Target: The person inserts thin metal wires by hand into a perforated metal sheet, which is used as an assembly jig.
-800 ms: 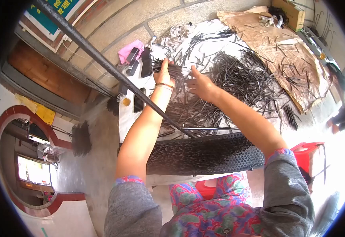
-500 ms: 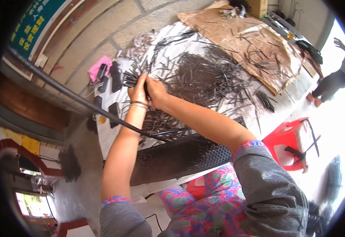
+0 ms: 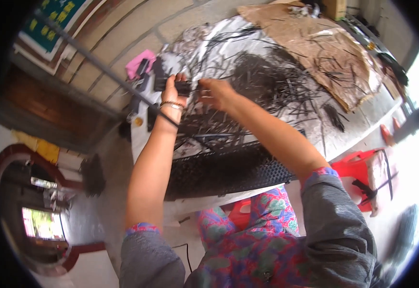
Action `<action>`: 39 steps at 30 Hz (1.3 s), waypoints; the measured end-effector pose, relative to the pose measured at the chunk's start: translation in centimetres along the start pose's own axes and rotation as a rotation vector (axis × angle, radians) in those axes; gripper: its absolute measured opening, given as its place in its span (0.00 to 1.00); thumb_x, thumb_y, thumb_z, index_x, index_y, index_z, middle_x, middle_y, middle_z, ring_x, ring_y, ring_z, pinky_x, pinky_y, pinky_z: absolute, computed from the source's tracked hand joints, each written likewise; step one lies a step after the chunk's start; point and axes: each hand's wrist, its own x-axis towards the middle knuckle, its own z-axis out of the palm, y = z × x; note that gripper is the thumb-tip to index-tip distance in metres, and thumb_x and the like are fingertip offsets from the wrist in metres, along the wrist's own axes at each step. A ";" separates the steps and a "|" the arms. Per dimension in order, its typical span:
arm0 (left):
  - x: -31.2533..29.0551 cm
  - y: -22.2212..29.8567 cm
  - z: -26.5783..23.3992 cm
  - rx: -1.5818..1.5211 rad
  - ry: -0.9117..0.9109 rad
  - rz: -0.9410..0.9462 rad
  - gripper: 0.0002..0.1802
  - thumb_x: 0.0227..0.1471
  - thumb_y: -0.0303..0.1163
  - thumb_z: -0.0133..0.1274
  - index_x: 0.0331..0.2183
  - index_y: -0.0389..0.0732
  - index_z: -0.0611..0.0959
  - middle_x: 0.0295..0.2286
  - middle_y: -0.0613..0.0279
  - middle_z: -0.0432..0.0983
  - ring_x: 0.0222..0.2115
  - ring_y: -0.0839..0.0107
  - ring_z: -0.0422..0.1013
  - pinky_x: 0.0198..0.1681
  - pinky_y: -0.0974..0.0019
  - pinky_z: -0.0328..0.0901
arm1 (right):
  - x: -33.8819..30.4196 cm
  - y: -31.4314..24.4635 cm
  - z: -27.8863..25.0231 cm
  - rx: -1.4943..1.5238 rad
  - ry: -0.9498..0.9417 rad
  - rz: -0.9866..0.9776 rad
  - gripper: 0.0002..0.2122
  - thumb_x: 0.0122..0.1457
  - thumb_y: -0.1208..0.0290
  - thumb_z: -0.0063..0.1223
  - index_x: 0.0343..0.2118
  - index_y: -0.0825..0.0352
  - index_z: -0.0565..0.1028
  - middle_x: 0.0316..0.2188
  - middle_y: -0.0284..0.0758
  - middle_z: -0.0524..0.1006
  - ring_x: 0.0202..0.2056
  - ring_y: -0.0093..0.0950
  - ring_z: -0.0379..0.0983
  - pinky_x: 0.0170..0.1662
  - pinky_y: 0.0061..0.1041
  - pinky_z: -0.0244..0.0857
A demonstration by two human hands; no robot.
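Observation:
My left hand (image 3: 175, 92), a beaded bracelet at its wrist, closes around a bundle of short black strips (image 3: 182, 88). The strips lie crosswise in the palm; what they are made of I cannot tell. A little to the right is my right hand (image 3: 216, 94), apart from the bundle. Its fingers are loosely curved, spread and slightly blurred, with nothing seen between them. Below and beyond both hands, many loose black strips (image 3: 286, 91) lie heaped on a white, dirty sheet (image 3: 221, 31). A long black perforated tray (image 3: 267, 168) lies along the near edge.
A thin dark pole (image 3: 99, 65) slants across on the left, close to my left forearm. Brown paper (image 3: 310, 48) with scattered strips covers the far right. A pink cloth (image 3: 140, 63) lies at the left edge. Red stools (image 3: 353, 165) and another person (image 3: 418, 115) are at right.
My right hand has come off the bundle and moved right. My left hand keeps the bundle, which has turned from upright-slanting to crosswise. The whole view has shifted slightly.

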 end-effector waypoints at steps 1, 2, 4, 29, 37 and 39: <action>-0.7 0.8 -0.2 -0.002 0.020 -0.002 0.07 0.52 0.37 0.50 0.29 0.44 0.76 0.28 0.68 0.75 0.34 0.67 0.71 0.37 0.53 0.66 | -1.3 -0.7 -0.3 -0.060 -0.006 -0.033 0.11 0.54 0.65 0.55 0.34 0.67 0.75 0.27 0.33 0.74 0.26 0.26 0.68 0.28 0.30 0.67; -1.3 2.0 -0.4 -0.012 0.046 0.007 0.08 0.51 0.37 0.50 0.27 0.44 0.76 0.26 0.67 0.75 0.31 0.67 0.71 0.33 0.52 0.66 | -2.2 -1.2 -1.0 -0.173 -0.007 -0.105 0.12 0.54 0.65 0.55 0.37 0.68 0.75 0.29 0.33 0.75 0.26 0.25 0.68 0.28 0.29 0.66; -2.6 5.8 -2.4 -0.164 0.007 -0.049 0.08 0.49 0.36 0.51 0.23 0.42 0.75 0.22 0.65 0.73 0.25 0.66 0.70 0.27 0.55 0.67 | -4.0 -2.2 -2.0 -0.398 -0.050 -0.257 0.15 0.55 0.65 0.55 0.42 0.68 0.74 0.33 0.34 0.76 0.28 0.23 0.69 0.29 0.26 0.65; -40.6 -11.0 -2.3 -0.001 -0.264 -0.786 0.10 0.54 0.34 0.49 0.35 0.37 0.75 0.26 0.61 0.75 0.24 0.73 0.73 0.26 0.69 0.69 | -24.2 6.9 -14.2 -1.229 0.245 -0.932 0.22 0.49 0.80 0.57 0.49 0.62 0.68 0.29 0.33 0.79 0.34 0.27 0.74 0.43 0.26 0.64; -40.2 -13.2 -2.7 0.109 -0.266 -0.613 0.08 0.51 0.29 0.51 0.35 0.37 0.75 0.28 0.60 0.76 0.24 0.74 0.72 0.26 0.70 0.68 | -24.6 6.8 -14.0 -1.436 0.282 -1.131 0.22 0.46 0.80 0.59 0.47 0.66 0.69 0.28 0.30 0.79 0.30 0.27 0.70 0.41 0.26 0.59; -40.1 -13.4 -2.8 0.103 -0.257 -0.586 0.09 0.51 0.28 0.51 0.35 0.37 0.75 0.29 0.59 0.76 0.24 0.73 0.72 0.26 0.69 0.68 | -24.7 6.6 -13.9 -1.457 0.273 -1.144 0.22 0.46 0.80 0.59 0.47 0.66 0.69 0.28 0.30 0.79 0.31 0.27 0.70 0.41 0.27 0.59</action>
